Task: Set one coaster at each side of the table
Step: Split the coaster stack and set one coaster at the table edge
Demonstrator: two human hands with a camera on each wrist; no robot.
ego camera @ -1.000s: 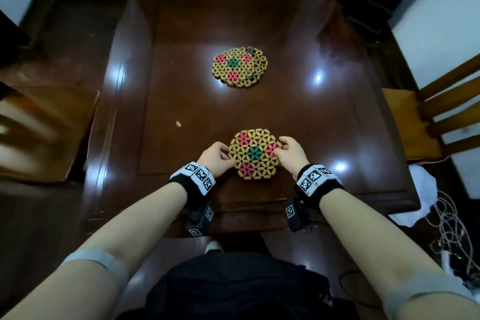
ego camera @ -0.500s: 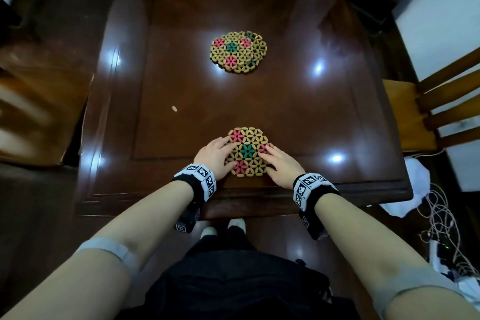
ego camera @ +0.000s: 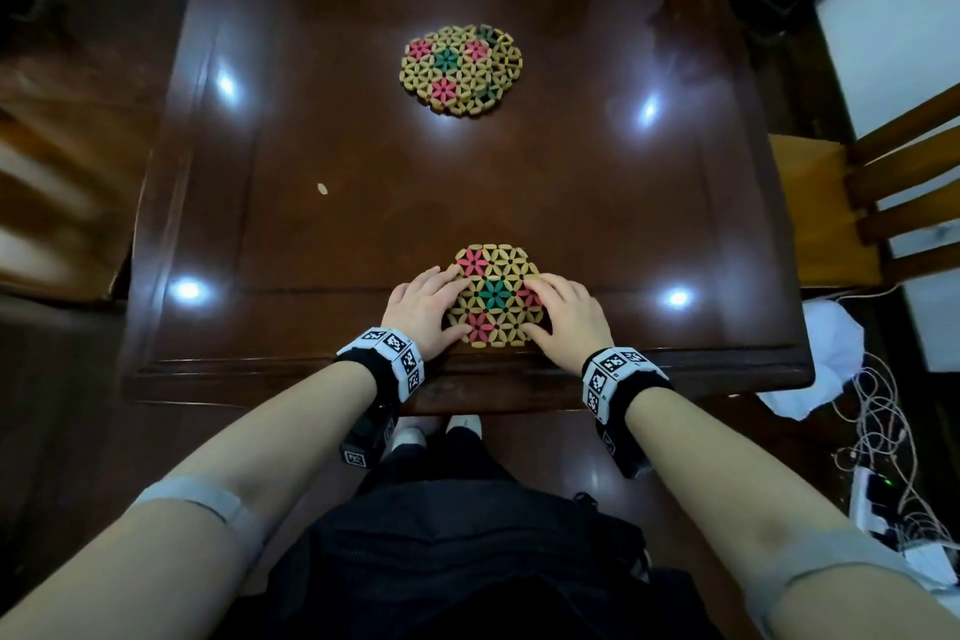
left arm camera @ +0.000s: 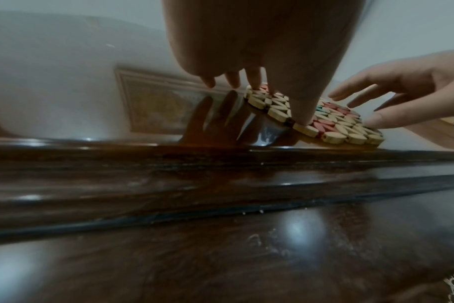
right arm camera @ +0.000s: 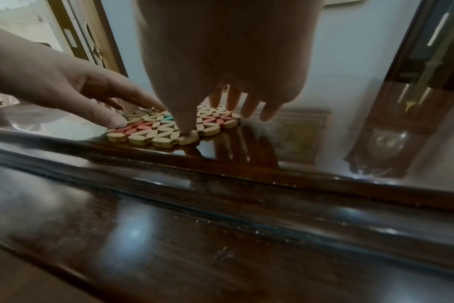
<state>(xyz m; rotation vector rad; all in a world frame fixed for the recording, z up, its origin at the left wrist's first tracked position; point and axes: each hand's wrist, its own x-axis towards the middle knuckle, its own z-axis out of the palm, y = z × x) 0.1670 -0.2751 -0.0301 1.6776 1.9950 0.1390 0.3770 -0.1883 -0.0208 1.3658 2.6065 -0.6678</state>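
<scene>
Keep left hand and right hand flat, fingers extended, pressing near coaster down at 6 o'clock edge of bench; no grip required. Square coaster to bench rim, then release. Take next coaster from stack lying toward 12 o'clock

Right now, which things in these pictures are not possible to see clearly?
- Stack of coasters, head view: upper mats cover the lower ones, so the count is unclear.
- Near coaster: both hands, left hand and right hand, cover its side edges.
- Chair, head view: blurred, cut off by the left edge.
</scene>
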